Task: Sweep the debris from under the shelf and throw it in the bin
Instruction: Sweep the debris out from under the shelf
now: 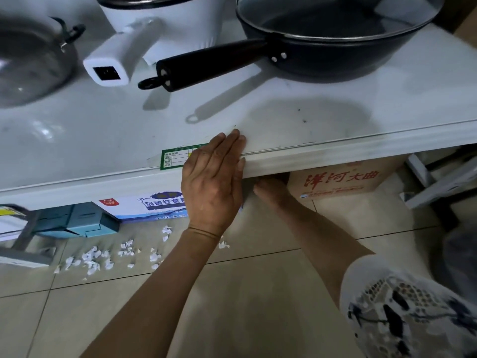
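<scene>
Debris (103,257), a scatter of small white scraps too many to count, lies on the tiled floor (258,306) just in front of the shelf's lower opening, to the left of both arms, with a few bits trailing toward the left wrist. Largest in view is the white shelf (284,125), whose top carries one dark frying pan (335,34), one white electric pot (160,16) with its handle socket facing the camera, and one glass lid (31,60) at the far left. Beneath the shelf stand three boxes: one brown carton (343,182) on the right, one white and blue carton (154,205) in the middle and one teal box (77,220) on the left. The left hand (211,184) lies flat and spread over the shelf's front edge, holding nothing, seemingly as a brace. The right hand (271,189) reaches into the gap between the two cartons; its fingers are hidden under the edge, so I cannot tell whether they grasp anything. No broom, dustpan or bin shows in this view. I judge the task to be at an early stage: scraps lie out in the open but ungathered, more may remain under the shelf, and collecting and binning are all left to do.
</scene>
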